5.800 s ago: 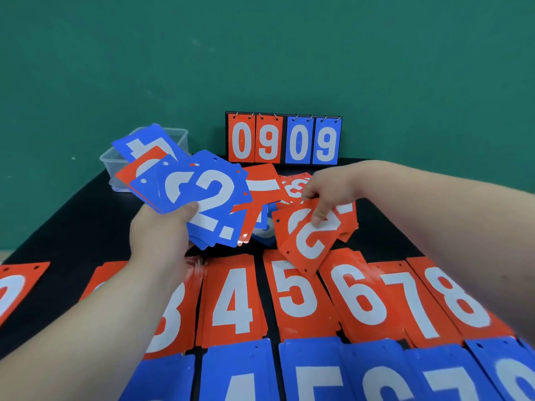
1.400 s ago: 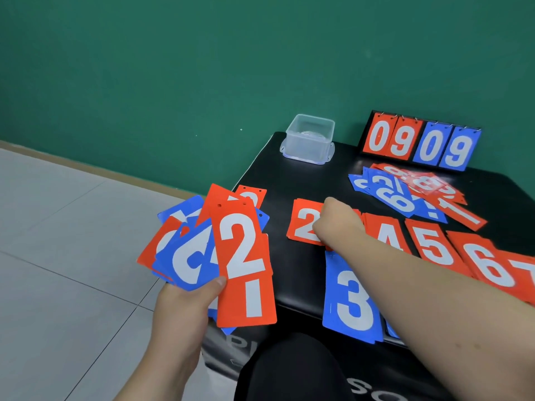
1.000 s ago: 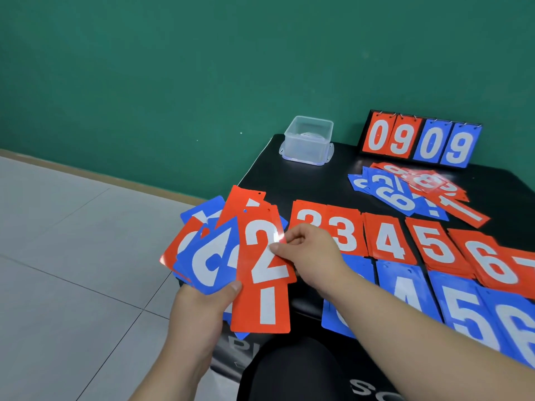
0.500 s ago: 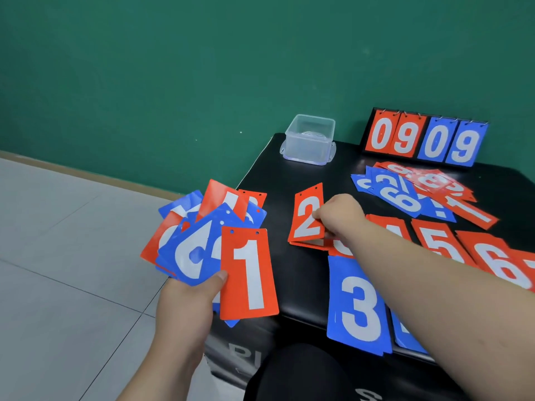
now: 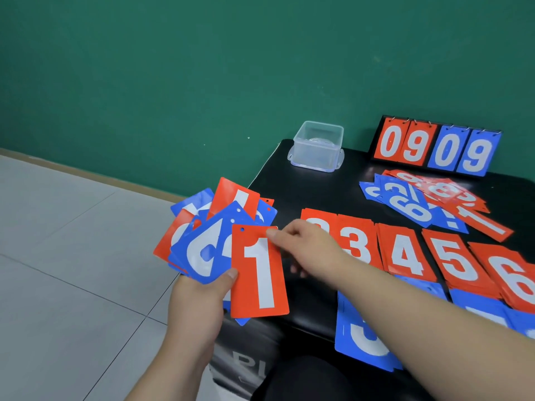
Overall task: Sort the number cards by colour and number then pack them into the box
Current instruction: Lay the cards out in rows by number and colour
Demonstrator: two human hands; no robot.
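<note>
Your left hand (image 5: 199, 296) grips a fan of red and blue plastic number cards (image 5: 208, 244), the red "1" card (image 5: 260, 273) frontmost, long axis near-to-far; your right hand (image 5: 307, 250) rests its thumb on that card's far right corner, a pinch unconfirmed. The clear plastic box (image 5: 317, 151) stands far left on the black table (image 5: 289, 183), no cards showing inside.

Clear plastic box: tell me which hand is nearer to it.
Right. The right hand, pinching the red 1 card, is at the table edge before the box; the left hand holds the card fan off the table, farther.
</note>
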